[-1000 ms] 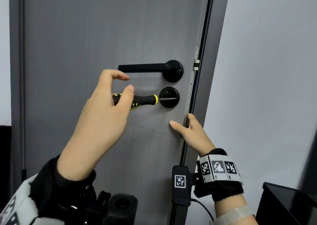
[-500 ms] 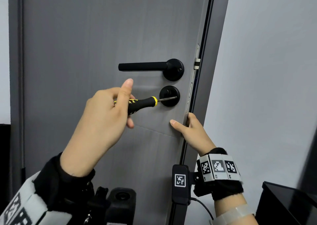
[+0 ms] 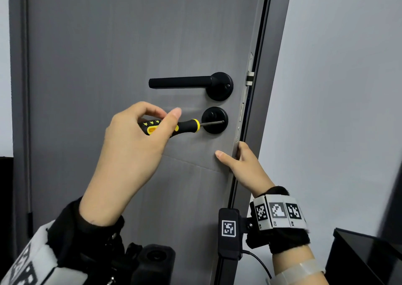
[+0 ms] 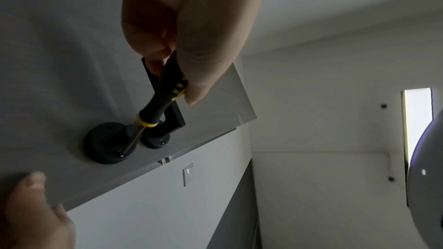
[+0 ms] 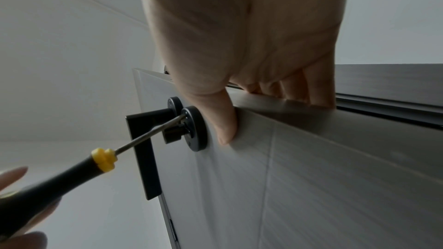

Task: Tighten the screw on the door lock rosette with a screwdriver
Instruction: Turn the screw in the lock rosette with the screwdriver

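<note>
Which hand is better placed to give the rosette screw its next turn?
Left. The left hand already holds the screwdriver, its tip at the rosette edge. The right hand is occupied gripping the door edge below the lock, steadying it.

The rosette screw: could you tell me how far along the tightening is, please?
Done: the screwdriver tip is seated at the lock rosette edge. In hand: the left hand pinches the handle while the right hand steadies the door edge. Left: whether the screw is tight cannot be seen.
</note>
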### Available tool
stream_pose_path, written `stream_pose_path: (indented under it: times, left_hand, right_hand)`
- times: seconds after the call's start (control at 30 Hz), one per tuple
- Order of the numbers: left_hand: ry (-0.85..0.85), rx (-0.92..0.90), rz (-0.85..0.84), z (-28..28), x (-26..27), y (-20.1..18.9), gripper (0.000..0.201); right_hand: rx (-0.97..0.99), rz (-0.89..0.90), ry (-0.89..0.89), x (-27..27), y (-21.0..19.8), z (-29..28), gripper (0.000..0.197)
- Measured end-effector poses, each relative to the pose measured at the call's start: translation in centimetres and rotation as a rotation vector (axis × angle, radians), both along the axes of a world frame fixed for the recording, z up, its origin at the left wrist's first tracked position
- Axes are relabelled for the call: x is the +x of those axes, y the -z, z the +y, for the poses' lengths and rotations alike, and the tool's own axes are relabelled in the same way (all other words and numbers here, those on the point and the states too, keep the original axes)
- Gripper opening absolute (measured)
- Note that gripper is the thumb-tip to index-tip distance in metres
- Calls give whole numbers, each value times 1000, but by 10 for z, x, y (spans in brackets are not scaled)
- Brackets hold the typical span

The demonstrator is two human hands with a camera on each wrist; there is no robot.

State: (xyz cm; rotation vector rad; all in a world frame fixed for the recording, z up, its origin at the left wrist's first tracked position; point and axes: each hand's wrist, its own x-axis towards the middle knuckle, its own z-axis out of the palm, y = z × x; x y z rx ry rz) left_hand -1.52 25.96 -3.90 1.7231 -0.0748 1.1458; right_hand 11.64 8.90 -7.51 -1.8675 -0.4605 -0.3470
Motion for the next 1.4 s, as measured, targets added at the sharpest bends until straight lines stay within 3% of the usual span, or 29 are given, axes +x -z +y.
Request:
stream_pose_path:
  times: [0.13,0.37,0.6,0.77,0.93,1.07,1.33,1.4]
  left_hand:
    - [67,4,74,-3,-6,-1,53]
    - [103,61,126,6,-7,2,7]
    - [47,163,165,7,-8,-3,12]
    - [39,132,224,0,-9,-7,41]
    - [-81,147,152,-1,-3,-4,22]
    - [-45,157,149,-2,-8,-3,8]
    - [46,90,162,-2,-9,-6,10]
    - [62,76,180,-1,-7,-5,19]
  right_hand:
    - [3,-4,-1,1,0,1,42]
    - [-3,-8,10,3,1,1,40]
    - [2,-4,12,2,0,1,38]
    - [9,-1,8,0,-1,1,36]
    - [10,2,1,-1,-2,1,35]
    - [6,2,5,-1,-2,1,36]
    - [8,6,1,-3,-2,1,35]
    - [8,7,0,-3,-3,1,37]
